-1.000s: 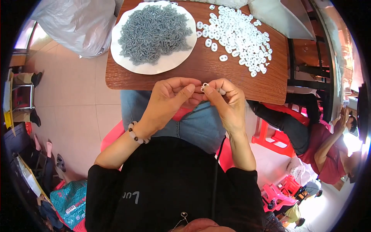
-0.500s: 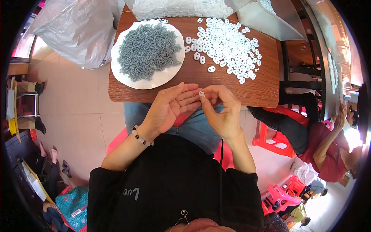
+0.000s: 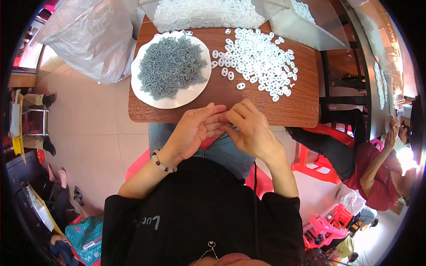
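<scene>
Though white, plate (image 3: 193,92) of gray pieces (image 3: 171,66)

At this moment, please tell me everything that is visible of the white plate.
The white plate looks smooth and slightly glossy, roundish, with a gently wavy rim. Its exact material is unclear. It lies face-up near the left edge of the brown table. A heap of small grey pieces covers its middle; most of the rim is bare.
</scene>
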Tool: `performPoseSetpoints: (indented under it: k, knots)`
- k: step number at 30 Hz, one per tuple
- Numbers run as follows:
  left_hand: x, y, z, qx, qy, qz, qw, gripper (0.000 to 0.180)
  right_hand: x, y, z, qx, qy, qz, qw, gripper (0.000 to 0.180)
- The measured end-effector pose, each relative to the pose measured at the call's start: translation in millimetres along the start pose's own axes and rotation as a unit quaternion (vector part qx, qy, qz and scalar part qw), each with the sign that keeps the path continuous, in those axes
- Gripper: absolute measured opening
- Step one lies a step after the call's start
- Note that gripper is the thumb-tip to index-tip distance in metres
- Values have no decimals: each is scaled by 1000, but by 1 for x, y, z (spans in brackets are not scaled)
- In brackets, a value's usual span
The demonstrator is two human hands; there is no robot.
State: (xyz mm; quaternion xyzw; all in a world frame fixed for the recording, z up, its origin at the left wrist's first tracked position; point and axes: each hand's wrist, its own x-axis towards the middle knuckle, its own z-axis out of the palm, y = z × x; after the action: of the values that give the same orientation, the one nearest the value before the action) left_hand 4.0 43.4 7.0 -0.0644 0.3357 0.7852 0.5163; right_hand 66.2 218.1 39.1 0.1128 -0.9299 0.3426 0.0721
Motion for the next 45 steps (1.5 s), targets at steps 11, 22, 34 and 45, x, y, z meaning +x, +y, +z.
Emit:
performPoseSetpoints:
  k: [11, 22, 34, 45]
  knots:
    - [-1, 0, 19, 113, -5, 44, 993, 36, 1, 5, -20, 101, -45, 21, 994, 19]
    - [-3, -5, -5, 282, 30, 45, 958, 21, -8, -6, -13, 18, 25, -25, 999, 20]
    - [-5, 3, -5, 245, -1, 22, 969, 24, -11, -3, -11, 86, 13, -12, 996, 19]
    - [-4, 9, -11, 223, -50, -25, 973, 27, -10, -4, -15, 118, -2, 4, 993, 19]
